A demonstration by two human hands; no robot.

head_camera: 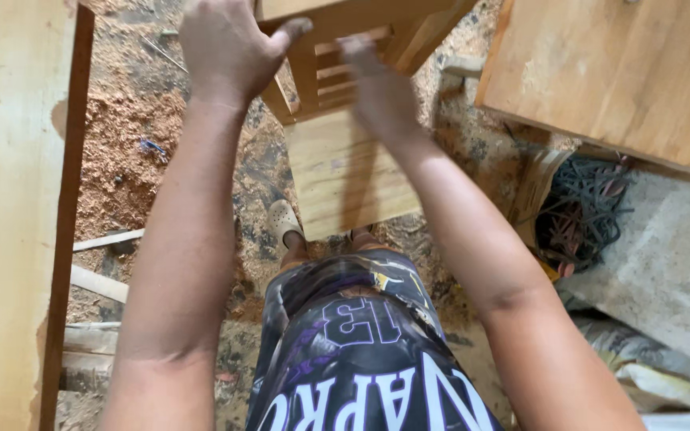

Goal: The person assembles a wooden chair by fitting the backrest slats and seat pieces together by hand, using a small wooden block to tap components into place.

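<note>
A pale wooden chair stands in front of me on the sawdust floor, its slatted back at the top of the view and its seat below. My left hand grips the chair's top rail, thumb hooked over the wood. My right hand lies against the back slats, fingers together and slightly blurred; whether it is gripping them I cannot tell. Both forearms stretch forward from the bottom of the view. My sandalled foot shows by the seat's front edge.
A tall plank stands along the left edge. A wooden board fills the upper right, with a tangle of dark cords and a grey slab below it. Sawdust and loose wood strips cover the floor.
</note>
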